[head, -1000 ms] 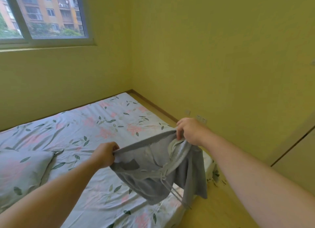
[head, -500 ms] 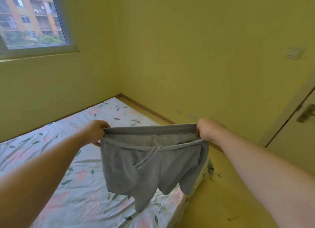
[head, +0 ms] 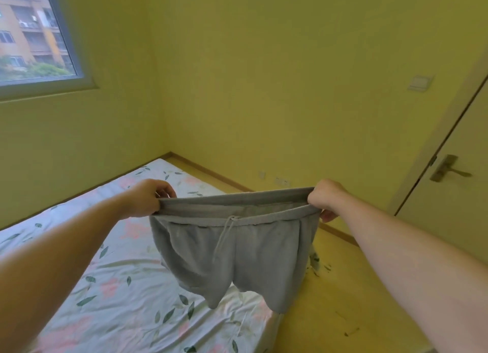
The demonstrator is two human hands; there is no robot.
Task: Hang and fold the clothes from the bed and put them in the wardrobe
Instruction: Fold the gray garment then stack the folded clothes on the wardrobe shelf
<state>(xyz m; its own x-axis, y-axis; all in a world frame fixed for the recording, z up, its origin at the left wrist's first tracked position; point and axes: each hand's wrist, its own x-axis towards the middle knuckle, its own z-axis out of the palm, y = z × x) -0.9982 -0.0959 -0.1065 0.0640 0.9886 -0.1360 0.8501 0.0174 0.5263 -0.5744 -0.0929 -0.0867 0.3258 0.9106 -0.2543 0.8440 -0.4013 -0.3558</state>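
Observation:
A pair of grey drawstring shorts hangs in the air over the bed's corner, waistband stretched flat and level. My left hand grips the waistband's left end and my right hand grips its right end. Both legs of the shorts dangle freely, and the drawstring hangs down the front. Under them lies the bed with a floral sheet.
A yellow wall stands ahead, with a window at the upper left. A door with a metal handle is at the right, a wall switch above it. Wooden floor runs along the bed's right side.
The shorts went from bunched up to spread wide between my hands and were lifted higher. My view turned to the right, so the pillow left the frame and the door came in.

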